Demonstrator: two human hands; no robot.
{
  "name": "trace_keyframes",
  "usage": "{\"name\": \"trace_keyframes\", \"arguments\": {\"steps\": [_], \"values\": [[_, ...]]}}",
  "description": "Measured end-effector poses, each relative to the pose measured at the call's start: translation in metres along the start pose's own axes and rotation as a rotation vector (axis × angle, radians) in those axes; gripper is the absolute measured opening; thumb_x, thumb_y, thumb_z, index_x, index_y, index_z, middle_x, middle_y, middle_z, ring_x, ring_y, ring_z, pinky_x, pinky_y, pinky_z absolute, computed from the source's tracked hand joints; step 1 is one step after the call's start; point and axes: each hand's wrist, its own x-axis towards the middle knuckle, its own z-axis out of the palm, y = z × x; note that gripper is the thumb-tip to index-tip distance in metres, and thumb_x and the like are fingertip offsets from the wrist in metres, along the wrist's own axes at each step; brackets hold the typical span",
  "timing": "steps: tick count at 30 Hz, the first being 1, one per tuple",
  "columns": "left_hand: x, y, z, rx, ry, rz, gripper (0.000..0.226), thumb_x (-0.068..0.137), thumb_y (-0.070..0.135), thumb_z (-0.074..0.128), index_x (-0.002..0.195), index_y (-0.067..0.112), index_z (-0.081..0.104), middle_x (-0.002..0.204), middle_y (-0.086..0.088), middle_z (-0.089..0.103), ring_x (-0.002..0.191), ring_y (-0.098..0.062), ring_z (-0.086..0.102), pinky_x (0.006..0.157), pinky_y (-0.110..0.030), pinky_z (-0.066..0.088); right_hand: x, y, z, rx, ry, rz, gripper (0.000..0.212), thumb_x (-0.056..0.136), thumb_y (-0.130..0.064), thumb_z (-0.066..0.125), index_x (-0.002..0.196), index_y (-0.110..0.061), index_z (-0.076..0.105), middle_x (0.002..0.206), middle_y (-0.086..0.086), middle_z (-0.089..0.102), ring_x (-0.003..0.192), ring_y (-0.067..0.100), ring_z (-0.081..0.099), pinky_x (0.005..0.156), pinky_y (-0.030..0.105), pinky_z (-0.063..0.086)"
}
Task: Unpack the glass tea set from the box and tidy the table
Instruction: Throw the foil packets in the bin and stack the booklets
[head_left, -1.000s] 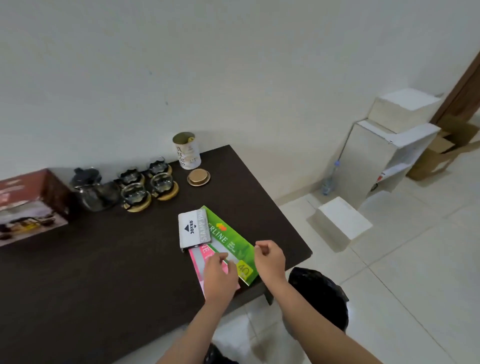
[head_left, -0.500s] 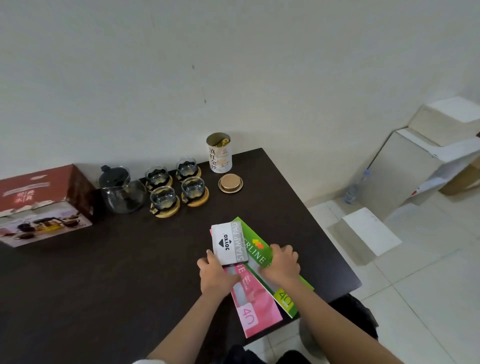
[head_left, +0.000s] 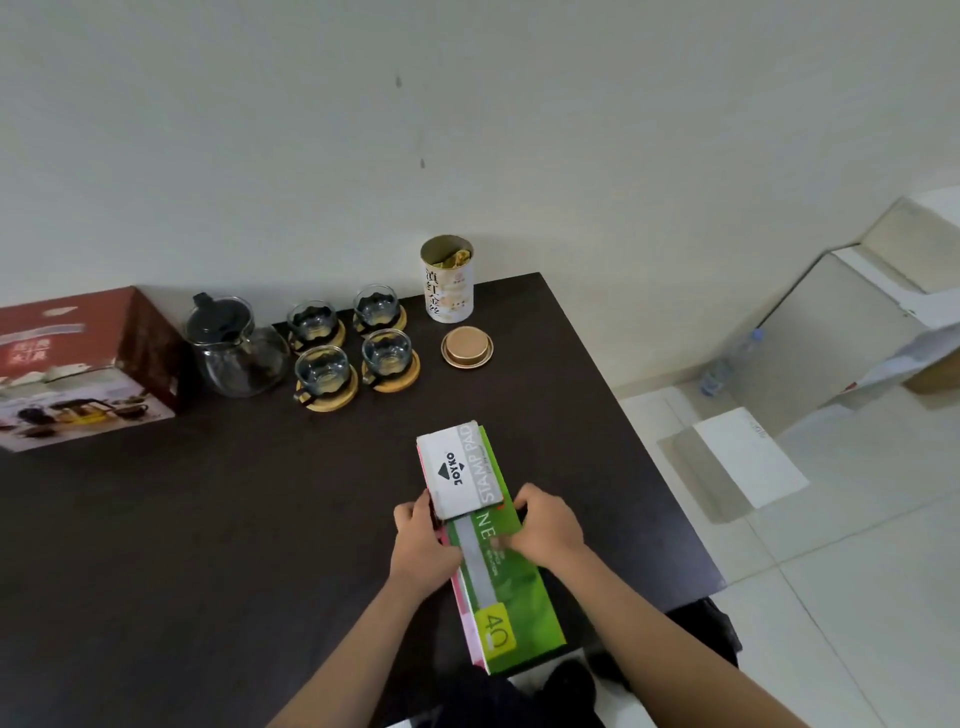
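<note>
On the dark table (head_left: 208, 519) a green pack (head_left: 506, 587) lies stacked on a pink pack (head_left: 464, 613), with a white stamp pad box (head_left: 457, 470) on their far end. My left hand (head_left: 423, 545) grips the stack's left edge and my right hand (head_left: 548, 525) presses its right edge. At the back stand a glass teapot (head_left: 236, 345) with a black lid and several glass cups (head_left: 353, 338) on wooden coasters. The red tea set box (head_left: 78, 364) lies at the far left.
An open tea tin (head_left: 448, 278) stands by the wall, its round lid (head_left: 466, 347) lying in front of it. White foam blocks (head_left: 748, 457) and a water bottle (head_left: 727, 364) are on the tiled floor to the right. A black bag (head_left: 711, 629) sits below the table's near corner.
The green and pink packs, fanned apart before, now lie squared up under the stamp pad box. Both hands have closed in on the stack's sides.
</note>
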Motion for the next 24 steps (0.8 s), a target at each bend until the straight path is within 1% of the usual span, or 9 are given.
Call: {"name": "trace_keyframes", "arguments": {"steps": [3, 6, 8, 10, 13, 17, 19, 21, 24], "values": [[-0.004, 0.0, 0.0, -0.043, 0.015, 0.007, 0.072, 0.069, 0.007, 0.064, 0.136, 0.017, 0.04, 0.115, -0.001, 0.032, 0.097, -0.016, 0.054, 0.085, -0.022, 0.047, -0.002, -0.004, 0.005, 0.009, -0.014, -0.028, 0.051, 0.058, -0.044, 0.088, 0.084, -0.023, 0.049, 0.084, -0.007, 0.06, 0.081, 0.017, 0.061, 0.062, 0.029, 0.042], [-0.006, 0.0, 0.0, -0.019, 0.007, 0.02, 0.073, 0.073, 0.008, 0.067, 0.139, 0.018, 0.036, 0.116, 0.001, 0.031, 0.085, -0.002, 0.051, 0.081, -0.02, 0.045, 0.001, -0.004, 0.006, 0.03, -0.02, -0.041, 0.048, 0.059, -0.04, 0.088, 0.079, -0.024, 0.047, 0.082, -0.008, 0.061, 0.08, 0.017, 0.062, 0.061, 0.028, 0.043], [-0.005, -0.003, 0.0, -0.012, 0.006, 0.027, 0.075, 0.075, 0.006, 0.068, 0.141, 0.018, 0.034, 0.118, 0.001, 0.031, 0.083, 0.001, 0.05, 0.079, -0.018, 0.044, 0.002, -0.002, 0.008, 0.045, -0.02, -0.057, 0.047, 0.06, -0.039, 0.088, 0.078, -0.025, 0.047, 0.081, -0.007, 0.063, 0.077, 0.016, 0.063, 0.06, 0.029, 0.045], [-0.004, -0.003, -0.001, -0.009, 0.003, 0.028, 0.076, 0.076, 0.004, 0.069, 0.141, 0.019, 0.034, 0.118, 0.002, 0.032, 0.086, -0.001, 0.051, 0.077, -0.017, 0.044, 0.002, 0.001, 0.011, 0.06, -0.009, -0.071, 0.045, 0.061, -0.038, 0.087, 0.083, -0.022, 0.051, 0.077, -0.007, 0.063, 0.072, 0.015, 0.063, 0.059, 0.029, 0.045], [-0.004, -0.004, -0.001, -0.009, 0.012, 0.024, 0.078, 0.076, 0.005, 0.071, 0.142, 0.018, 0.033, 0.119, 0.002, 0.032, 0.091, -0.008, 0.053, 0.077, -0.019, 0.045, 0.001, 0.006, 0.014, 0.113, 0.012, -0.104, 0.042, 0.062, -0.036, 0.087, 0.085, -0.022, 0.055, 0.069, -0.01, 0.055, 0.065, 0.01, 0.055, 0.056, 0.029, 0.042], [-0.005, -0.004, 0.001, -0.016, 0.03, 0.017, 0.077, 0.077, 0.006, 0.071, 0.143, 0.017, 0.033, 0.12, 0.002, 0.033, 0.093, -0.01, 0.053, 0.079, -0.021, 0.045, -0.003, 0.013, 0.019, 0.14, 0.074, -0.133, 0.043, 0.066, -0.04, 0.084, 0.098, -0.022, 0.062, 0.08, -0.006, 0.052, 0.075, 0.013, 0.053, 0.062, 0.03, 0.043], [-0.006, -0.004, 0.003, -0.023, 0.043, 0.012, 0.073, 0.078, 0.006, 0.07, 0.141, 0.016, 0.035, 0.12, 0.001, 0.033, 0.092, -0.01, 0.053, 0.08, -0.021, 0.045, -0.005, 0.015, 0.022, 0.148, 0.099, -0.145, 0.046, 0.068, -0.042, 0.082, 0.106, -0.022, 0.064, 0.084, -0.005, 0.051, 0.075, 0.012, 0.052, 0.061, 0.028, 0.042], [-0.009, -0.004, 0.005, -0.039, 0.064, -0.005, 0.069, 0.079, 0.007, 0.069, 0.14, 0.013, 0.037, 0.121, 0.0, 0.035, 0.094, -0.01, 0.053, 0.081, -0.021, 0.044, -0.008, 0.016, 0.025, 0.142, 0.106, -0.161, 0.049, 0.072, -0.043, 0.079, 0.113, -0.023, 0.062, 0.085, -0.006, 0.047, 0.075, 0.011, 0.05, 0.061, 0.028, 0.04], [-0.02, -0.004, 0.01, -0.055, 0.103, -0.036, 0.062, 0.081, 0.012, 0.068, 0.137, 0.009, 0.04, 0.119, -0.001, 0.039, 0.09, -0.01, 0.054, 0.08, -0.021, 0.043, -0.015, 0.018, 0.029, 0.159, 0.101, -0.163, 0.049, 0.078, -0.038, 0.075, 0.12, -0.021, 0.058, 0.091, -0.005, 0.048, 0.077, 0.011, 0.052, 0.067, 0.03, 0.048]]}}
